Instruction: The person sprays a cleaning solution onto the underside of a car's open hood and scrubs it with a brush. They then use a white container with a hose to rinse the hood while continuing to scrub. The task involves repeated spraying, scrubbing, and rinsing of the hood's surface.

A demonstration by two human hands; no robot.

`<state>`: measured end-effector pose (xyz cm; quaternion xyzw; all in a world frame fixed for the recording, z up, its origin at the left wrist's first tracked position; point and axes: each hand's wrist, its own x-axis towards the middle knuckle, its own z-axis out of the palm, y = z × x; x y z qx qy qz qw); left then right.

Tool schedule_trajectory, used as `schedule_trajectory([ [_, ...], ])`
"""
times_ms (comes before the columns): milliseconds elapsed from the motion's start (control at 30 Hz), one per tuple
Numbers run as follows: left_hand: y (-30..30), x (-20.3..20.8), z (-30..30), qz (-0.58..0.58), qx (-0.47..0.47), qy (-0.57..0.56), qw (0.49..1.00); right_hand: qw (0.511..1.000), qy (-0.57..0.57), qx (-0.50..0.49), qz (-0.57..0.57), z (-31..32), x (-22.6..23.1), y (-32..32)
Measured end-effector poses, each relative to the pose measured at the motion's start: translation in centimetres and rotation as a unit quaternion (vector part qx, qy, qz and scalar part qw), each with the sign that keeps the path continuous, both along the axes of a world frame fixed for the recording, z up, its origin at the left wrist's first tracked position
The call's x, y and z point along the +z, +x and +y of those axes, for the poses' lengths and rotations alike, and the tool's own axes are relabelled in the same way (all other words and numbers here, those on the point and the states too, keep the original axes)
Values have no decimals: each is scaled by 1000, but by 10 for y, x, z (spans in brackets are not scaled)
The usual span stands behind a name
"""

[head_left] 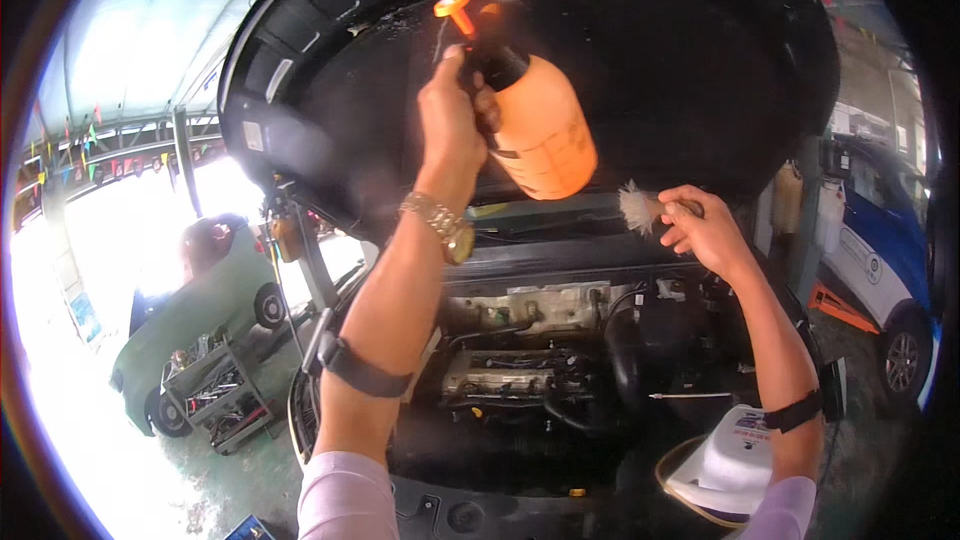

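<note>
My left hand (pixel 456 112) is wrapped round the dark handle of an orange pump spray bottle (pixel 548 130), raised and tilted in front of the underside of the open car hood (pixel 660 70). The bottle's orange plunger knob points up and to the left. Lower and to the right, my right hand (pixel 704 230) grips the handle of a brush (pixel 638 208), its pale bristles pointing left. Bottle and brush are apart. Beneath both hands lies the open engine bay with the engine (pixel 515 372) exposed.
A white plastic jug (pixel 735 460) stands at the front right of the engine bay, near a thin metal rod (pixel 690 396). On the left are a tool cart (pixel 215 390) and a pale green car (pixel 200 315). A blue and white car (pixel 880 240) is at the right.
</note>
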<state>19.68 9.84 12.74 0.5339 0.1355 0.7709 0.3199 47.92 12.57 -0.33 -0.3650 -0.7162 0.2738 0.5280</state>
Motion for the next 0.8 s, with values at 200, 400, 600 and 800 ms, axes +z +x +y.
schedule_trajectory([
  [200,72,-14,30,-2,-106,-15,994,997,-21,-73,25,-12,-23,71],
  [400,86,-51,56,-27,-120,-63,990,991,-43,-94,84,-9,-48,118],
  [600,44,-97,95,-96,-32,-122,987,988,-81,-110,74,-3,-68,129],
  [800,4,-131,131,-59,84,-145,984,989,-97,-97,57,11,-77,123],
])
